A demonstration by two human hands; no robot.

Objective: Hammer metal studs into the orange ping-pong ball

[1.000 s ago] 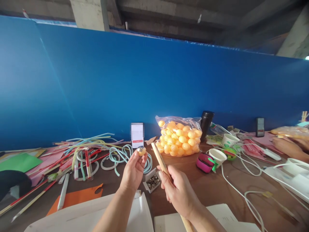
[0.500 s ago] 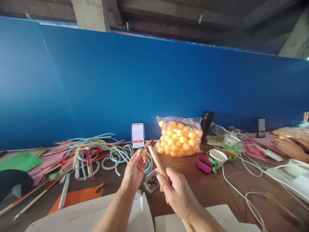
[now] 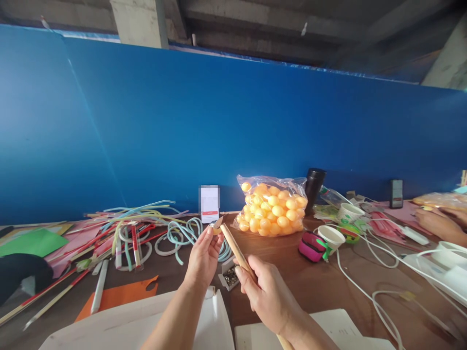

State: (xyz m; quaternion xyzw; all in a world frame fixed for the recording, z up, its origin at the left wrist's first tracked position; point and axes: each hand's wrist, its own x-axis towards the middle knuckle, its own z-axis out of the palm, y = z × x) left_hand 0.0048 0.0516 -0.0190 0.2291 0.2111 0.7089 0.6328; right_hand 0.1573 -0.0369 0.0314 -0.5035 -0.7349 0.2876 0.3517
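In the middle of the view, my left hand pinches a small object at its fingertips; it looks yellowish with a shiny top, too small to name. My right hand is wrapped round a wooden stick, which slants up and left. The stick's upper tip is beside the small object; whether they touch I cannot tell. A small white box of shiny metal bits lies on the table between and behind my hands.
A clear bag of orange balls stands behind my hands, near a black bottle. A phone leans on the blue wall. Tubes lie left; a magenta case, cups and cables lie right. Another person's hand is far right.
The stick's tip has moved slightly left, closer to the small object in my left hand. The view has shifted a little. Both hands keep their hold.
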